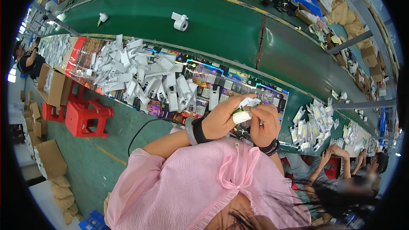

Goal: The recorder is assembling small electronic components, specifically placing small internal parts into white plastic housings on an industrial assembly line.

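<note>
My left hand (220, 119) is closed in front of my chest, its fingers around a small white plastic part (249, 102). A white covering (242, 117) shows at the left thumb's tip. My right hand (266, 124) is closed too, thumb and fingertips pinched against the same part from the right. The fingers hide much of the part. Behind my hands, a single white plastic housing (214, 98) with a notched end lies on the printed sheet. To the left spreads a large heap of similar white housings (128, 70).
A green conveyor belt (221, 34) runs behind the bench, carrying a white round-bodied part (180, 22). Housings with yellowish panels (313, 123) are piled at the right, near a co-worker's hands (332, 152). Red stools (87, 117) and an open cardboard box (52, 86) stand at the left.
</note>
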`<state>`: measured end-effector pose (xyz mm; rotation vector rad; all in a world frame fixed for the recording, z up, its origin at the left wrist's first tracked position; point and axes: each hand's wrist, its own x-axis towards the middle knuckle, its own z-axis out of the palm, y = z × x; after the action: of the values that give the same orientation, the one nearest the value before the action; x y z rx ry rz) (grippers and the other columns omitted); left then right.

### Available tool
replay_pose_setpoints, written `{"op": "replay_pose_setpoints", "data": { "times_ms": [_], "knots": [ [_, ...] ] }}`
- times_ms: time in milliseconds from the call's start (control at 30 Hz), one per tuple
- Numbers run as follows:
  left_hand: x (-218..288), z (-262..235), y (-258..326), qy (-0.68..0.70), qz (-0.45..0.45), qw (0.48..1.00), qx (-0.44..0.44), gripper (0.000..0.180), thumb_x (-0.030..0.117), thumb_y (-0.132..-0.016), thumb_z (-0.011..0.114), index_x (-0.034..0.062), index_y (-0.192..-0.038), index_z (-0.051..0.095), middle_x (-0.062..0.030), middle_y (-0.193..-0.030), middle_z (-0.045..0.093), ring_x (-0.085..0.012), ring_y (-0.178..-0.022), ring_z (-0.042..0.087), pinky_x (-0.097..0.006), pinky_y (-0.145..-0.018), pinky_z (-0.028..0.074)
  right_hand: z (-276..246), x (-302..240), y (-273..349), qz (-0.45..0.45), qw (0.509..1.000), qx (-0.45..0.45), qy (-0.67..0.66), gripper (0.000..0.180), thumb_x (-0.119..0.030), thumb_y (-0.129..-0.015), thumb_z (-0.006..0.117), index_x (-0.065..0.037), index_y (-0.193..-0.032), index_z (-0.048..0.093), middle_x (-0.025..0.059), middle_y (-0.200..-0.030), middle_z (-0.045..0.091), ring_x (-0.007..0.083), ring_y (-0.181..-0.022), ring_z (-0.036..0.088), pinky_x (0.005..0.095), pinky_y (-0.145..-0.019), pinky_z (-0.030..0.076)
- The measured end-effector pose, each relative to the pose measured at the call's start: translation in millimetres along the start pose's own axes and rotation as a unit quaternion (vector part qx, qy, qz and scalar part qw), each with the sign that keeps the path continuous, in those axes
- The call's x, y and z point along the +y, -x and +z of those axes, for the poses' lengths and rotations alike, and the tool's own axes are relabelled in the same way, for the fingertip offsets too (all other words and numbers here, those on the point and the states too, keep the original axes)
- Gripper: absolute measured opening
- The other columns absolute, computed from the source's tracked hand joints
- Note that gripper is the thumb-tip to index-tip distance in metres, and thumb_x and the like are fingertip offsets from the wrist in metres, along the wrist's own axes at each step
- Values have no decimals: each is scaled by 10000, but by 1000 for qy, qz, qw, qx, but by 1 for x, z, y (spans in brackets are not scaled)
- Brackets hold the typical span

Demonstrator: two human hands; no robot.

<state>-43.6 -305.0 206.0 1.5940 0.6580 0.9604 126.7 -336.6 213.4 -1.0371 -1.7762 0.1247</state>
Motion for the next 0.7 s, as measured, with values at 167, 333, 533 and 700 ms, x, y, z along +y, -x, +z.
{"op": "replay_pose_setpoints", "data": {
  "times_ms": [167,333,533,700],
  "knots": [
    [1,3,5,58,-35,998,11,484,226,-995,557,50,-1434,456,-10,-926,615,-34,-633,534,-196,-573,442,2,-1,3,-2,1000,-3,0,250,47,-749,747,-35,-963,648,116,-882,635,281,-716,594,369,-638,475],
    [4,5,7,86,-70,993,27,455,205,-990,564,52,-1412,490,9,-841,602,-29,-611,520,-193,-541,427,5,-3,7,2,1000,0,-13,226,52,-772,730,-29,-963,641,121,-880,624,283,-709,593,363,-629,473],
    [-7,1,5,35,-66,996,55,383,180,-1001,512,54,-1361,547,4,-790,592,-43,-563,503,-206,-510,409,15,3,6,43,999,-12,-11,200,45,-781,724,-22,-954,651,117,-868,619,273,-704,586,362,-619,463],
    [-20,-14,1,62,-173,981,55,346,240,-1007,528,21,-1270,581,-85,-812,643,-137,-575,611,-264,-552,483,32,12,1,79,996,-23,-21,140,23,-804,707,-23,-922,647,115,-828,612,269,-713,594,361,-625,463]
  ]
}}
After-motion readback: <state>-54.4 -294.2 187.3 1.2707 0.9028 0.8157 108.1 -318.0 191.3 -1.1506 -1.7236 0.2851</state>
